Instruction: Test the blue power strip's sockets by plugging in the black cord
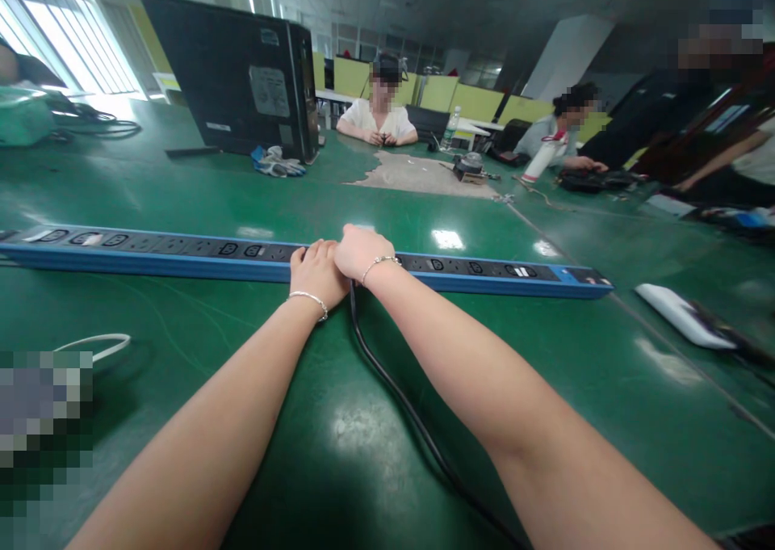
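A long blue power strip (163, 265) with black sockets lies across the green table in front of me. My left hand (320, 274) rests over its front edge near the middle, fingers curled onto the strip. Close against it, my right hand (364, 253) is closed at the top of a black power cord (387, 376), right over the sockets. The cord's end is hidden by my fingers, so I cannot tell whether it sits in a socket. From there the cord runs down the table toward me, between my forearms.
A black computer tower (224, 81) stands at the back left, with gloves (278, 162) beside it. A white device (684, 316) lies at the right. A blurred-out object (39, 400) with a white loop is at the left. Several people sit or stand around the table.
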A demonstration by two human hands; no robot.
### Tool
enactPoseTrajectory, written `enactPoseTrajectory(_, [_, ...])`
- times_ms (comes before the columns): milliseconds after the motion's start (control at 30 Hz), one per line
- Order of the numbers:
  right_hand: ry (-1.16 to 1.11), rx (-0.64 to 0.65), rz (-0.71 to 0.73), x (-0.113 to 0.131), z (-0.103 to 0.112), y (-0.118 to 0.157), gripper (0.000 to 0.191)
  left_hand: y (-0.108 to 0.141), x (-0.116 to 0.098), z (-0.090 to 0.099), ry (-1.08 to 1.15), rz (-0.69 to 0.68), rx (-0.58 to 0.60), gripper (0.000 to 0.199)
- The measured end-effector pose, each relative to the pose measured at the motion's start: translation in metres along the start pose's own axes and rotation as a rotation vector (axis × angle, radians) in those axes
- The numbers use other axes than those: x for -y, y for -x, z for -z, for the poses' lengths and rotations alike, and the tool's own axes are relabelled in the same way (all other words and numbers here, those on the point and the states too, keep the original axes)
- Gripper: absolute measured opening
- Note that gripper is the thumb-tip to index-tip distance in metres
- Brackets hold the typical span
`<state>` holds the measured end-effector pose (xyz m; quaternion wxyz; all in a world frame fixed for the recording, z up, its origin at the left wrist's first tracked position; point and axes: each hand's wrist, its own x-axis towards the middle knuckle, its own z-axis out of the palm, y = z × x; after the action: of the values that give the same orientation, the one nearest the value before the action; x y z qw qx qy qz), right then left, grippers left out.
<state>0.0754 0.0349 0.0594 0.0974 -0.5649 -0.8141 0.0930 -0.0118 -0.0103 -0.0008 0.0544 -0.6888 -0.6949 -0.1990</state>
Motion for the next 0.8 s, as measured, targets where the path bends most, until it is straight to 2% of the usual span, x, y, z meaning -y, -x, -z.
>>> enactPoseTrajectory(133, [-0.044, -0.039, 0.067, -0.034, -0.004, 0.009, 0.040, -0.005, 0.005, 0.001, -0.009, -0.028, 0.061, 0.059])
enactPoseTrajectory(233, [0.023, -0.235, -0.067, -0.071, -0.011, 0.030, 0.042, -0.014, 0.011, 0.007, 0.036, -0.013, 0.152, 0.057])
enactPoseTrajectory(300, [0.057, -0.361, -0.087, -0.094, -0.017, 0.046, 0.038, -0.020, 0.014, 0.015, 0.128, 0.054, 0.192, 0.051])
enactPoseTrajectory(367, [0.084, -0.409, -0.050, -0.110, -0.025, 0.058, 0.036, -0.025, 0.014, 0.023, 0.211, 0.121, 0.140, 0.047])
enactPoseTrajectory(467, [0.110, -0.413, 0.016, -0.120, -0.033, 0.067, 0.038, -0.028, 0.004, 0.032, 0.182, 0.106, 0.033, 0.045])
enactPoseTrajectory(633, [0.100, -0.420, 0.024, -0.119, -0.036, 0.066, 0.040, -0.035, -0.027, 0.038, -0.064, 0.133, 0.228, 0.040])
enactPoseTrajectory(800, [0.066, -0.457, 0.038, -0.122, -0.038, 0.064, 0.039, -0.039, -0.042, 0.041, -0.205, 0.161, 0.272, 0.038])
